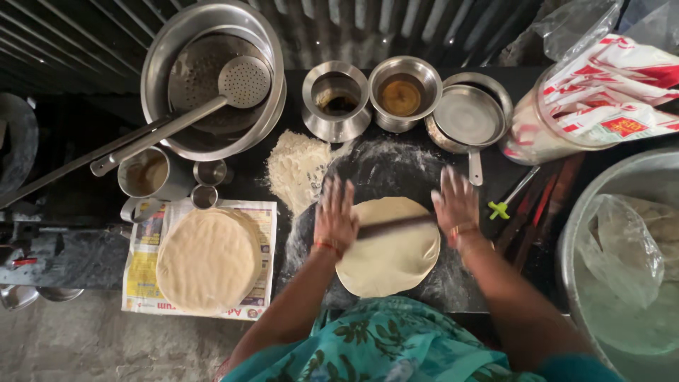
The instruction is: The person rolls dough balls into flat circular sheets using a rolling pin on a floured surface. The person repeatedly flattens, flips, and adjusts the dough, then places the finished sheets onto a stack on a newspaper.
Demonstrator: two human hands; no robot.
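While both palms press flat, red-white packet jar (587,106) sits beyond right hand (456,201).
Rolling pin (392,226) — long axis hand to hand, across the dough disc (389,262) — left hand (336,216) open too.

Rolled discs stack (209,260) on newspaper (267,216); flour heap (297,168); skimmer (244,81) in steel bowl (159,64).

rolling pin (393,226) motion-blurred, ends under palms

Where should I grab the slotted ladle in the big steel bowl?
Take the ladle by its long handle, coming from the left. The perforated head rests inside the bowl, while the handle sticks out over the rim, down-left, with open space around it. Neither hand is near; both are on the rolling pin.
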